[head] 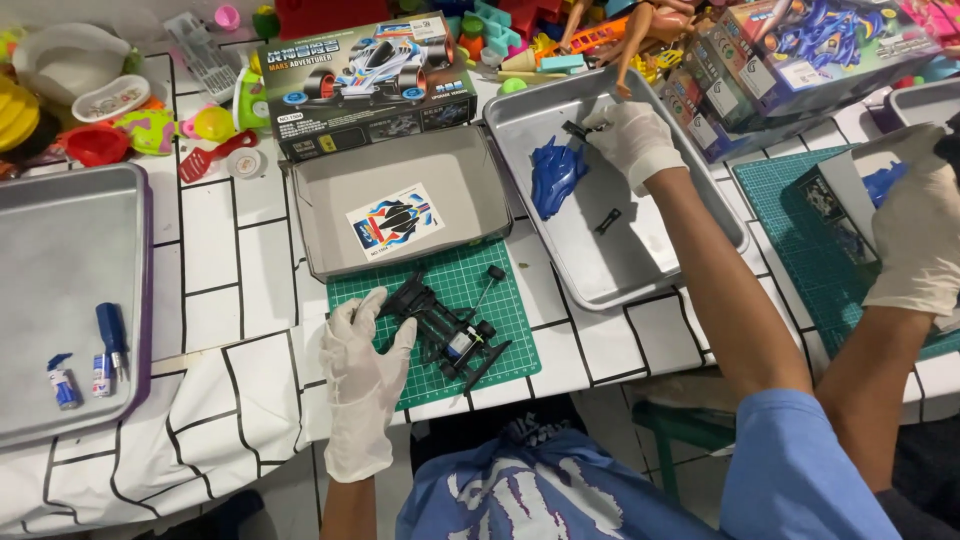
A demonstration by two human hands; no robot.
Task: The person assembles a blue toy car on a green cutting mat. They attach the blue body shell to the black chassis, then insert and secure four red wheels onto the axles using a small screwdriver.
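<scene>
Two gloved hands work over a white tiled table (215,290), seen from above. Far left, a metal tray (60,250) holds a blue screwdriver (112,338) and two small blue-and-white tubes (62,381). Above it, a heap of bright plastic toys (150,125).

Centre-left: the left hand (362,358), in a white glove, lies flat w/ fingers spread, open, palm down on a green cutting mat (500,310). Its fingertips touch the left end of a black toy car chassis (447,335) that rests on the mat, tilted diagonally. A small black wheel on a thin axle (492,276) lies just beside the chassis, toward the top right of the mat.

Behind the mat sits an open grey box (400,200) w/ a sticker sheet (394,221) inside; behind that, the box lid (365,85) showing a race car picture.

Centre-right: a second metal tray (620,260) holds a blue car body shell (556,175) and a small black part (607,221), apart from each other. The right hand (632,138), also gloved, reaches into this tray, fingers pinched on a small black piece (577,130) near the shell's top.

Far right: another person's gloved hand (915,225) rests over a second green mat (800,230), by a box w/ a blue part. More toy boxes (800,60) stack behind.
</scene>
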